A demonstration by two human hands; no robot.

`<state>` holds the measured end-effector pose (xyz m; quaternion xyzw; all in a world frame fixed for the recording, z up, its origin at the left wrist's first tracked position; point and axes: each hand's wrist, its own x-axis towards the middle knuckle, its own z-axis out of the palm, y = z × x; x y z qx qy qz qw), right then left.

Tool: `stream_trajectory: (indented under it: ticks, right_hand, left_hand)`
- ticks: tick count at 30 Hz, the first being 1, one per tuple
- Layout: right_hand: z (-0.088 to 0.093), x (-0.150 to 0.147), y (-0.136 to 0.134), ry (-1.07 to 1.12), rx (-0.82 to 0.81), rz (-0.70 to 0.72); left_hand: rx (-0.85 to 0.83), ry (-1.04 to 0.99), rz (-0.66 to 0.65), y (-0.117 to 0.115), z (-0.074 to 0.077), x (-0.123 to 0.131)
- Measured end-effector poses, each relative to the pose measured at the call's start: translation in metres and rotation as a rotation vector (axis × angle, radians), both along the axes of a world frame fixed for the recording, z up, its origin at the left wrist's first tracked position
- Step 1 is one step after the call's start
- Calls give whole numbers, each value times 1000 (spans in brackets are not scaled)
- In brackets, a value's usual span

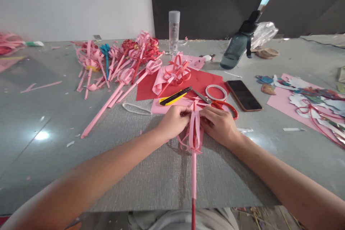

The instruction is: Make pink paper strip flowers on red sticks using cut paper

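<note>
My left hand (174, 121) and my right hand (219, 124) meet at the middle of the table, both closed on the looped strips of a pink paper flower (194, 133). Its thin pink stem (193, 179) runs straight back towards me and off the table's near edge. The fingertips of both hands pinch the strips near the top of the flower head. Just beyond the hands lie red-handled scissors (223, 105), a roll of tape (216, 92) and a yellow and black utility knife (175, 96) on red paper (202, 81).
A heap of finished pink and red paper flowers (121, 61) lies at the back left. A clear bottle (174, 32), a dark green flask (237, 46), a black phone (244, 95) and a pink sheet with cut-outs (309, 100) stand further back and right.
</note>
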<state>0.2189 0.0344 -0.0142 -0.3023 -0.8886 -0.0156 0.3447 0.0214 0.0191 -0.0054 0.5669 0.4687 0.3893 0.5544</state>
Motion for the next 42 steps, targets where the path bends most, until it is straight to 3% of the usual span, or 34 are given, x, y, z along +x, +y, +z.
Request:
stream_trajectory:
  ticks: [42]
  right_hand:
    - [-4,-1,-1,0,13,-74]
  left_hand:
    - [64,16,-6,-2,5,2]
